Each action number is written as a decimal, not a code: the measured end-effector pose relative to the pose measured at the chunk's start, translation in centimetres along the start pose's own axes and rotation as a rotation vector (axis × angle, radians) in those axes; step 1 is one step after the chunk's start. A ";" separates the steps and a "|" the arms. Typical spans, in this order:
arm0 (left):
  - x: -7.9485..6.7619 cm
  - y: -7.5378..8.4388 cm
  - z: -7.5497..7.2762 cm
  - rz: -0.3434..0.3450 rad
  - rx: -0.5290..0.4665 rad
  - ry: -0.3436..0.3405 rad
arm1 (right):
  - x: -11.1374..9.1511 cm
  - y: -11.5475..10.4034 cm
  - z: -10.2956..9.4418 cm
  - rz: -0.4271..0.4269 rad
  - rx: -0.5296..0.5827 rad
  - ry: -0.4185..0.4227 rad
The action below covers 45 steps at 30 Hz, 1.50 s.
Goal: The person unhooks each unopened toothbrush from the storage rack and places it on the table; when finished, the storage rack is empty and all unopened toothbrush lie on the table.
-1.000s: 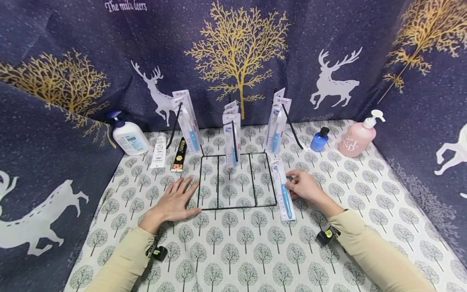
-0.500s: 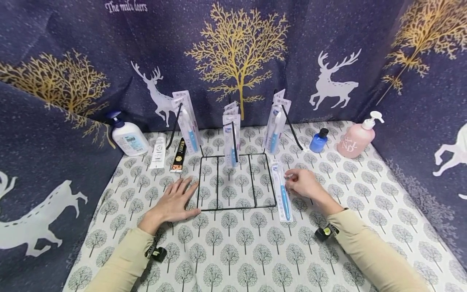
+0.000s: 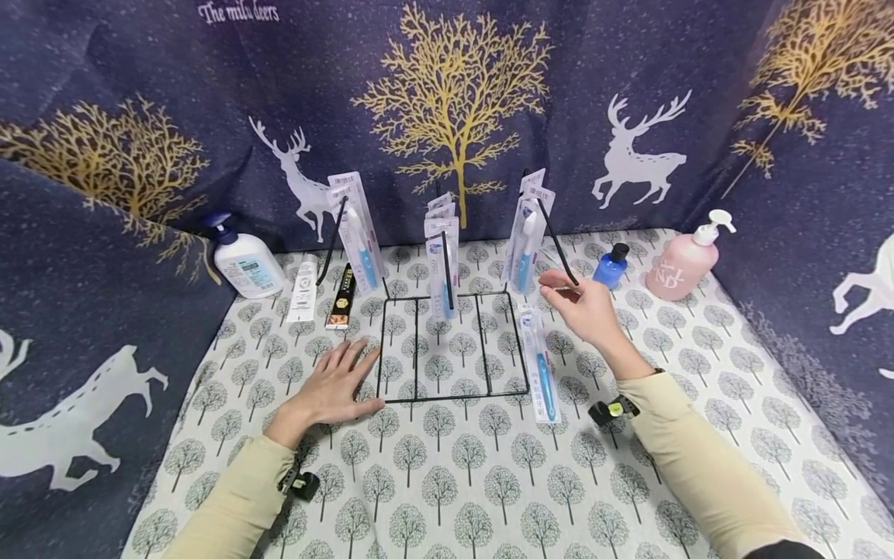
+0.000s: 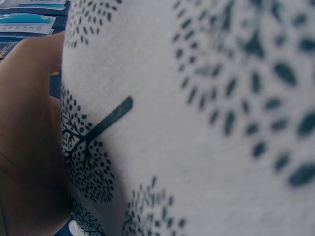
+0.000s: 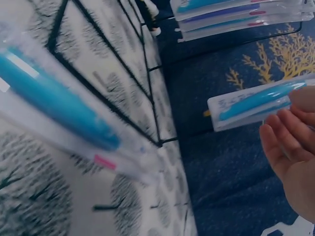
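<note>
My left hand lies spread on the tablecloth, thumb tip at the front left corner of a black wire display rack. A packaged toothbrush with a blue handle lies along the rack's right side. My right hand is raised beside the rack's right hook, where toothbrush packs hang. Its fingers are loosely bent with nothing visible between them; in the right wrist view they overlap a hanging toothbrush pack. The left wrist view shows mostly cloth and part of the left hand.
More toothbrush packs hang on the left hook and middle hook. A white tube, black tube and white pump bottle stand or lie left. A blue bottle and pink pump bottle stand right.
My right hand has left the side of the lying toothbrush pack and moved up and back to the right hook. The left hand and the pack have stayed in place.
</note>
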State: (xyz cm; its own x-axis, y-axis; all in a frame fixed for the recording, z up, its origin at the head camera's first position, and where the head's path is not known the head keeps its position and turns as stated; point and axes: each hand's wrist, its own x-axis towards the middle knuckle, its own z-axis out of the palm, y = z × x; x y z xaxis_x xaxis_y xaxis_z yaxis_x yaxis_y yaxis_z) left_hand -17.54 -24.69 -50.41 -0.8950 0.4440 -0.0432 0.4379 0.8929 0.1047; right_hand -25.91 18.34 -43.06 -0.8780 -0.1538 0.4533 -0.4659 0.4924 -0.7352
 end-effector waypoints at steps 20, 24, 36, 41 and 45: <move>-0.2 0.2 -0.2 0.005 -0.001 -0.004 | 3.2 -2.6 1.2 0.000 0.024 0.218; -0.2 0.3 -0.3 0.003 -0.002 -0.007 | 3.3 -2.6 1.4 -0.007 0.013 0.235; -0.1 0.2 -0.3 0.008 -0.008 0.003 | 2.8 -4.6 1.1 -0.046 0.129 0.233; 0.0 0.0 0.0 0.010 -0.011 0.005 | 2.4 -5.8 0.6 -0.115 0.326 0.209; 0.1 -0.1 0.2 0.010 -0.008 0.006 | 2.3 -5.9 0.4 -0.158 0.385 0.196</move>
State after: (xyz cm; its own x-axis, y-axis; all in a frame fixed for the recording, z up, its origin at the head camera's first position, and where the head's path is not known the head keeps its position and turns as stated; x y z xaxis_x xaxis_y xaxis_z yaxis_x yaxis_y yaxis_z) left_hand -17.64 -24.72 -50.59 -0.8911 0.4523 -0.0360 0.4461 0.8878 0.1128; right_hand -25.17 14.68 -37.89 -0.7725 -0.0179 0.6348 -0.6321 0.1165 -0.7660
